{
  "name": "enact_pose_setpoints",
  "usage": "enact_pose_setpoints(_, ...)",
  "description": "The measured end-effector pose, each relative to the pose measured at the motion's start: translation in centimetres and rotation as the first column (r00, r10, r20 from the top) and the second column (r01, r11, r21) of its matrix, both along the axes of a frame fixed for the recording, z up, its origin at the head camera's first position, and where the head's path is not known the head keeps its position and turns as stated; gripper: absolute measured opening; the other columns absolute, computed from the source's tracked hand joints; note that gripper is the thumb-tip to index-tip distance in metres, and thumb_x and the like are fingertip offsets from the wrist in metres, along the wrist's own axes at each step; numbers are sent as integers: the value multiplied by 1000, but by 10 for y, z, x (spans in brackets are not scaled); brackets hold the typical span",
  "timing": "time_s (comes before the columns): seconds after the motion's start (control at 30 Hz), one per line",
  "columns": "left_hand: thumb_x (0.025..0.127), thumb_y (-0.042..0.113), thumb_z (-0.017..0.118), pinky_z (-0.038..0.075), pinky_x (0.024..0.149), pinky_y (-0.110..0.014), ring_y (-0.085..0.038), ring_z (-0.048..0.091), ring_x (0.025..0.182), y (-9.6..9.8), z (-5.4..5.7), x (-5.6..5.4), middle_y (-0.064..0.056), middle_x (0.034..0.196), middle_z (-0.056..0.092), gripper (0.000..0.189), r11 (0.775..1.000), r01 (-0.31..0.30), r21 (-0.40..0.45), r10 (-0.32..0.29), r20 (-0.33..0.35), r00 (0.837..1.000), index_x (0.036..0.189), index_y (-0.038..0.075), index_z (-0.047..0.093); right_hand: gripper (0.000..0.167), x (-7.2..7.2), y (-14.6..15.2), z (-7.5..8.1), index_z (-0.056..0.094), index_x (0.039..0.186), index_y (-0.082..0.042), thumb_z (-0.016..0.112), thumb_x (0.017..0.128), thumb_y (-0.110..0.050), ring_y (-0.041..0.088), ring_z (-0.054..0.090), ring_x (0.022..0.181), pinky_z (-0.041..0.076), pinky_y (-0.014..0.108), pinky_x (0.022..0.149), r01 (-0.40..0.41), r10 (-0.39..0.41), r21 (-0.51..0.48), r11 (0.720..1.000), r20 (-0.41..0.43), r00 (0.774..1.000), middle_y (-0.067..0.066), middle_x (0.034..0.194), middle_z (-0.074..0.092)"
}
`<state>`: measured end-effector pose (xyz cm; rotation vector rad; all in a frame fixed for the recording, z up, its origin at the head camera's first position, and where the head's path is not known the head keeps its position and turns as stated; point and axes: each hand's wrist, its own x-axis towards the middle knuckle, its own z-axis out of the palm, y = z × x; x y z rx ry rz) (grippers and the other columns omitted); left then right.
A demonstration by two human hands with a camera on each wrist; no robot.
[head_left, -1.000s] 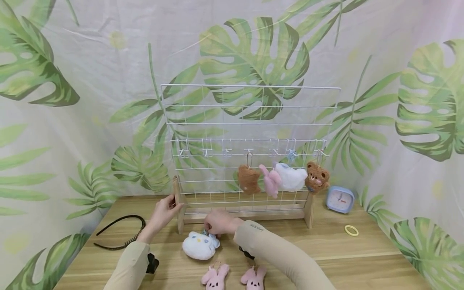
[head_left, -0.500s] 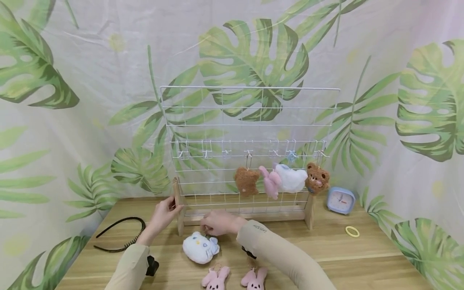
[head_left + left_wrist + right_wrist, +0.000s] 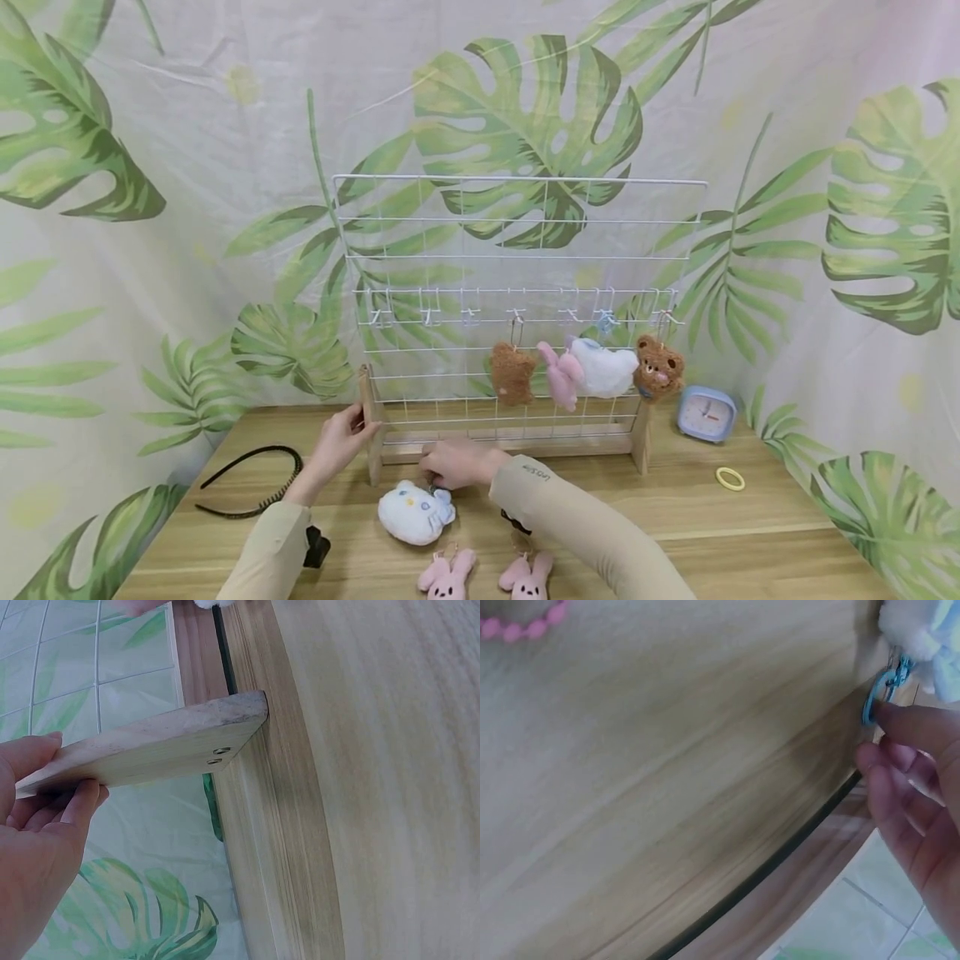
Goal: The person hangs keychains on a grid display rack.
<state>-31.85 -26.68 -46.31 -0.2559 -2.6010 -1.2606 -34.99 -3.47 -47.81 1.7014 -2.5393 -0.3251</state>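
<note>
My left hand (image 3: 339, 443) grips the wooden upright (image 3: 369, 429) at the left end of a white wire grid rack (image 3: 517, 177). In the left wrist view, the thumb lies on one side of the upright (image 3: 150, 742) and the fingers on the other. Low in front of the rack, my right hand (image 3: 461, 463) pinches the blue ring clasp (image 3: 871, 701) of a white plush cat keychain (image 3: 415, 514). The cat lies face up on the table, blue bow to the right. Two pink bunny plush keychains, a left one (image 3: 447, 581) and a right one (image 3: 527, 581), lie nearer.
From the rack's hooks hang a brown plush (image 3: 512, 375), a pink plush (image 3: 560, 377), a white plush (image 3: 604, 370) and a brown bear (image 3: 660, 367). A black headband (image 3: 300, 464) lies left. A blue clock (image 3: 707, 412) and yellow ring (image 3: 717, 477) are right. Pink beads (image 3: 512, 632) show too.
The white plush cat has turned a little and shifted slightly toward the near side, with my right hand still at its clasp. My left hand stays on the upright.
</note>
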Motion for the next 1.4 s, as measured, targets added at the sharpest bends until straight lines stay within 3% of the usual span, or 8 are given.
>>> enact_pose_setpoints(0.13,97,7,62,59,84,-38,-42,66,108,1,0,0,-31,114,67,31,1000,-2,-7,2,-19,1000,121,-11,59,7,0,3,0,69,90,-24,66,93,-18,0,51,70,38,11,59,21,-20,29,999,-33,999,-10,91,64)
enact_pose_setpoints(0.3,97,9,62,59,85,-39,-41,66,109,0,1,0,-29,114,67,29,1000,-4,-11,4,-18,1000,120,-10,60,8,-3,7,0,61,92,-21,66,91,-15,0,47,66,35,12,57,41,-41,2,999,61,997,-11,83,62)
enact_pose_setpoints(0.47,98,9,61,59,85,-39,-41,66,109,0,0,0,-29,114,67,29,1000,0,-20,0,-17,1000,120,-10,59,17,-8,8,0,62,108,-21,61,95,-10,-1,50,72,36,8,61,-54,61,-46,997,169,984,-9,93,65)
enact_pose_setpoints(0.63,98,9,61,59,83,-34,-39,67,107,0,0,-1,-28,112,68,28,1000,-4,-17,3,-24,1000,119,-8,60,29,-8,7,0,69,120,-23,60,96,-9,-1,55,81,39,5,68,-140,143,-29,990,192,971,-6,103,67)
enact_pose_setpoints(0.87,97,9,62,59,82,-33,-39,67,107,0,0,-1,-28,111,68,28,1000,-6,-11,5,-28,1000,120,-9,60,13,-2,8,3,74,102,-22,66,95,-14,-2,56,80,42,7,69,-125,125,-5,992,88,988,-8,99,67)
enact_pose_setpoints(1.17,98,10,62,59,81,-32,-37,68,106,0,-1,-1,-26,110,69,27,1000,-6,-9,6,-17,1000,118,-8,61,7,-3,8,1,71,97,-24,69,92,-20,0,55,80,45,12,67,-129,131,86,988,-20,991,-10,98,64)
enact_pose_setpoints(1.4,97,10,62,59,79,-30,-37,68,103,0,-2,-2,-25,107,69,27,1000,-6,-9,6,-23,1000,117,-8,61,7,-3,16,4,65,95,-19,69,90,-21,1,46,74,36,11,61,-111,110,60,992,17,994,-8,95,61)
